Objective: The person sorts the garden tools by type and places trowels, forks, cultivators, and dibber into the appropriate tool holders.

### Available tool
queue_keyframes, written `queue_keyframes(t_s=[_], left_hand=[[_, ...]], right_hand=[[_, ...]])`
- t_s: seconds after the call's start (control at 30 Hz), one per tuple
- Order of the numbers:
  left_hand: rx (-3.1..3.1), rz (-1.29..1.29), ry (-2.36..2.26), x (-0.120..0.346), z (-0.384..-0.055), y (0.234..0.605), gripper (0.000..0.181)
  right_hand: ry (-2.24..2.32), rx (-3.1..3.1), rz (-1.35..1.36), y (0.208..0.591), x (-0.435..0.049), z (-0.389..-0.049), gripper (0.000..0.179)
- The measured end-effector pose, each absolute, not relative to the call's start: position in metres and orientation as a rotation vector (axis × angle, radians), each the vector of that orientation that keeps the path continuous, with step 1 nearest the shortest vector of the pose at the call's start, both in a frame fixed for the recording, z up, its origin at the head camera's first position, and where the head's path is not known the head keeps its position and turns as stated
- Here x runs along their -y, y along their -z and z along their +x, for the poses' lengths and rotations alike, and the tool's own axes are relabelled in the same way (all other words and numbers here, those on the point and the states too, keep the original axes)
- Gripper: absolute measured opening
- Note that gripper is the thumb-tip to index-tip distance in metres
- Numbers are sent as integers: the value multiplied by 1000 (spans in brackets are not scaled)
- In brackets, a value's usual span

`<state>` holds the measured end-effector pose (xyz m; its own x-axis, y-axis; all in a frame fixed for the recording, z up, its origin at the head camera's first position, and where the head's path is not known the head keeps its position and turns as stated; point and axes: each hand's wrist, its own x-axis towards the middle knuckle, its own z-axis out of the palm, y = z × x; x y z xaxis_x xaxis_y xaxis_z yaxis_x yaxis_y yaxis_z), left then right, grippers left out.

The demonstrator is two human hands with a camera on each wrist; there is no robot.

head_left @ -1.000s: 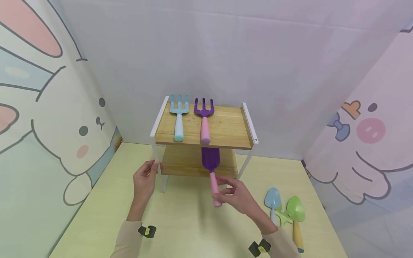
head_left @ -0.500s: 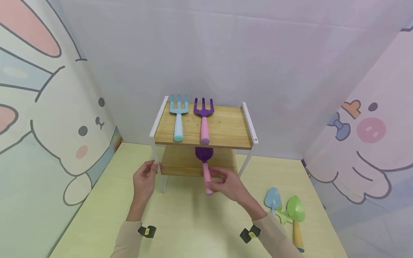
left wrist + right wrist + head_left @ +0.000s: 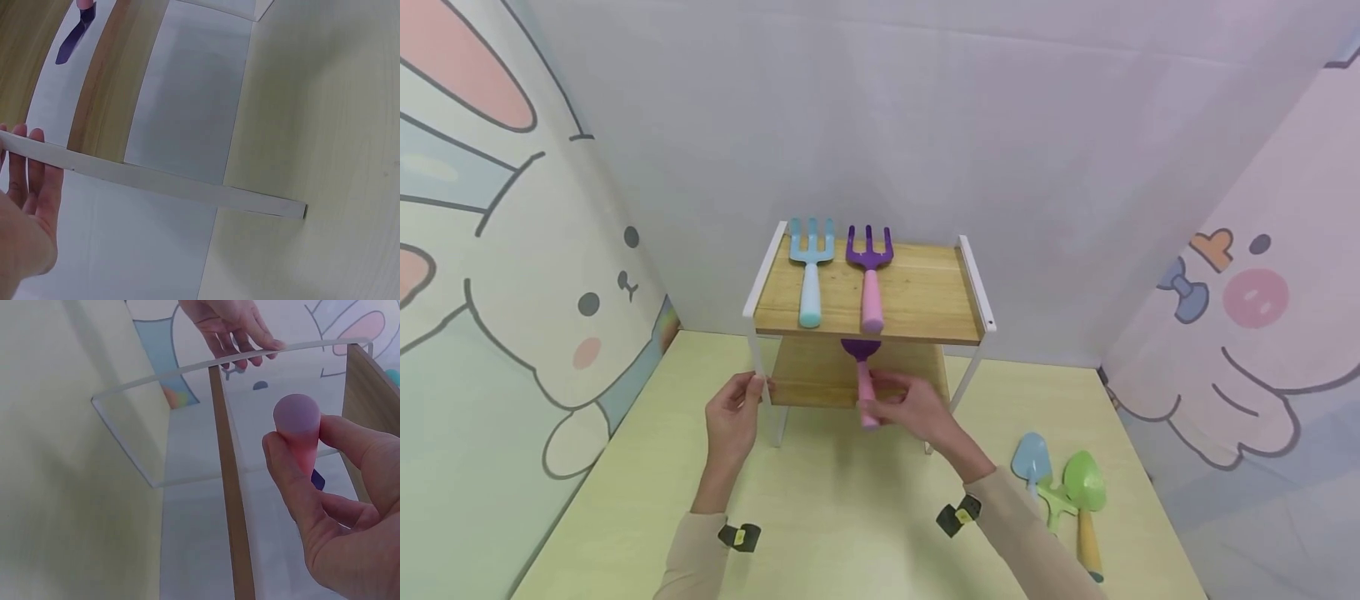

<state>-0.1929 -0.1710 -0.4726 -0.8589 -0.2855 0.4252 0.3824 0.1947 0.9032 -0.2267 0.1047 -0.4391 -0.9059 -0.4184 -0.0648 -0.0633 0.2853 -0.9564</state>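
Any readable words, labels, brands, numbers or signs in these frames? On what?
None readable in any view.
Left black wrist device, right black wrist device: any mark on their yellow patches is too small to read.
Held purple-and-pink tool, white-framed rack: no lettering shows.
Cartoon wall print: drawing only, no words.

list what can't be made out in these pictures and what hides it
Purple blade: head view, far part hidden by top board.
Blue trowel: head view, handle's end hidden by right sleeve.
Teal thing: right wrist view, cut off by right edge.
Left hand: left wrist view, cut off by left edge.
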Motion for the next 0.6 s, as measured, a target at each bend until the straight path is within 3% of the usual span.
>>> queue_keyframes(t_s=[0.33, 0.6], left_hand=[[1965, -103, 1718, 171, -193, 474, 21], [1968, -86, 1707, 170, -193, 474, 20]], right_hand=[[1687, -2192, -459, 436, -88, -240, 55], [1658, -2189, -418, 437, -72, -253, 53]])
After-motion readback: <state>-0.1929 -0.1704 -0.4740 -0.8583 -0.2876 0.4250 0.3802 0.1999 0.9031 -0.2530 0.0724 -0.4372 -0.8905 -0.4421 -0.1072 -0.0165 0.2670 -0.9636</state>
